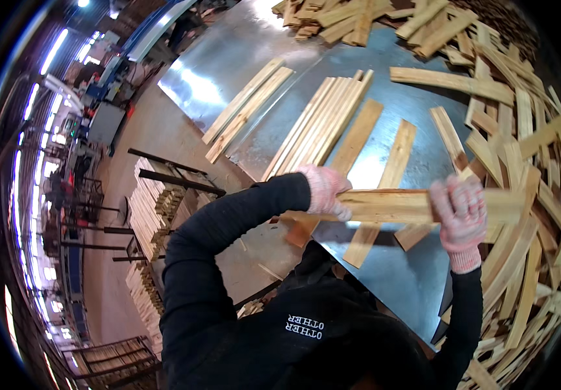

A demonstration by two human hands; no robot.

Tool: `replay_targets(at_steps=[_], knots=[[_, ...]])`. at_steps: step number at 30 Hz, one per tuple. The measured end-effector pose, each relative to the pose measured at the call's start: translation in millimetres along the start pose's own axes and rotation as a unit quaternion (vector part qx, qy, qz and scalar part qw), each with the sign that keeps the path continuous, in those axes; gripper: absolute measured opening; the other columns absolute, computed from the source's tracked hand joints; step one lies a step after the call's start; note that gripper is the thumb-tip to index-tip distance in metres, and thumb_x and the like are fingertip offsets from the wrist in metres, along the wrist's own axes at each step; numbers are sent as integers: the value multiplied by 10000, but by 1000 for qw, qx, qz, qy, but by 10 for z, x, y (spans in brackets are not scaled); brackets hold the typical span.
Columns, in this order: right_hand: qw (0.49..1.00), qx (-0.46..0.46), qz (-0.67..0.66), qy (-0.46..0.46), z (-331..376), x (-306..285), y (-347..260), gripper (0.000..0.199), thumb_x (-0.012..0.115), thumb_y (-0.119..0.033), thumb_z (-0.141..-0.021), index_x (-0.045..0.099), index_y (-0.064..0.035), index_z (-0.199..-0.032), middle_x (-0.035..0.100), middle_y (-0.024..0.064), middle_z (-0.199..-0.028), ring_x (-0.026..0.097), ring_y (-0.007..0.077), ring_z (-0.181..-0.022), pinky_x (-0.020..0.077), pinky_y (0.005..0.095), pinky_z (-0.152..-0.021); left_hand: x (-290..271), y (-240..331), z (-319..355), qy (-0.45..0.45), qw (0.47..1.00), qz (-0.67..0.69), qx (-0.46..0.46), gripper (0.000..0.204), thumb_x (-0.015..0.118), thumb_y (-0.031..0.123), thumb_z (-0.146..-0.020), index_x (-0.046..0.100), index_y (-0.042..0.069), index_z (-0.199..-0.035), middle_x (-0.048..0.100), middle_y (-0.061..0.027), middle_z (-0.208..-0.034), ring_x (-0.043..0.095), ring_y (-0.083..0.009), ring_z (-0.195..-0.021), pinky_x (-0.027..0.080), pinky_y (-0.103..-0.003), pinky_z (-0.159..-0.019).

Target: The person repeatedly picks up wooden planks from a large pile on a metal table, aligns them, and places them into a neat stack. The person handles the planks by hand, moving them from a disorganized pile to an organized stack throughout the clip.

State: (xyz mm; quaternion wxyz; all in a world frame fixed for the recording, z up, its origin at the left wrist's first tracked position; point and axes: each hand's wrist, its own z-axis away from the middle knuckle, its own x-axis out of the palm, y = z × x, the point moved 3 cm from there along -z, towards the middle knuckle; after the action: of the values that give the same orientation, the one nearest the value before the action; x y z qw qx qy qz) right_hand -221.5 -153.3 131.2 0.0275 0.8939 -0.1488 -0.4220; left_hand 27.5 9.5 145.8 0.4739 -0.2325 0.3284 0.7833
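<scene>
A wooden slat (387, 203) lies crosswise between my two gloved hands, over the shiny metal table (267, 140). My left hand (324, 192), in a pinkish-white knit glove, is closed round its left part. Farther along, my right hand (460, 211) grips the same slat with fingers bent over it; this hand is a little blurred. Beneath the slat, a loose board (384, 182) slants on the tabletop. Another board (358, 136) lies just left of that one. Next to these is a row of several slats (319, 123) side by side.
Two slats (248, 104) rest near the table's left edge. A tangled heap of wood pieces (514, 149) covers the right side, and more boards (358, 19) pile up at the far end. Left on the floor, a metal rack (176, 175) holds stacked slats (147, 208).
</scene>
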Motion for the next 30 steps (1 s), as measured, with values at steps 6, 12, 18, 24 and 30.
replay_targets(at_steps=[6,12,18,24,30], knots=[[722,427,-544,3,-865,1137,-1206,929,764,-176,-815,199,9,-1528,305,205,-1542,276,321,-1444,267,395,-1164,195,-1435,167,317,932,127,-118,338,690,389,-814,654,72,-923,676,-188,-854,669,-364,-772,529,-410,-671],[373,611,-698,11,-2135,2830,-2297,667,691,-46,-841,326,-13,-1399,626,103,-1021,654,271,-844,559,372,-757,-117,-2449,386,274,919,276,71,659,627,448,-864,504,11,-1342,574,-231,-1273,578,-374,-1143,472,-474,-944],[340,622,-705,13,-2822,3471,-2951,472,674,-43,-852,445,-44,-1264,597,71,-833,622,194,-682,569,333,-656,600,-4792,-38,317,904,1,-288,835,636,498,-855,269,102,-1492,561,-251,-1258,559,-387,-1158,470,-467,-944],[674,512,-447,-290,-2957,4370,-3371,824,558,-587,-888,394,61,-1370,654,298,-1085,614,441,-1060,459,437,-940,478,-5178,-75,227,947,216,-79,594,590,393,-884,461,114,-1393,609,-203,-1212,590,-375,-1117,481,-430,-932],[662,509,-364,-413,-3342,4446,-3582,778,604,-584,-846,543,102,-1207,652,298,-1095,613,414,-1093,475,430,-937,477,-5509,-82,225,946,232,13,545,587,335,-921,481,79,-1391,616,-202,-1228,583,-360,-1145,467,-451,-952]])
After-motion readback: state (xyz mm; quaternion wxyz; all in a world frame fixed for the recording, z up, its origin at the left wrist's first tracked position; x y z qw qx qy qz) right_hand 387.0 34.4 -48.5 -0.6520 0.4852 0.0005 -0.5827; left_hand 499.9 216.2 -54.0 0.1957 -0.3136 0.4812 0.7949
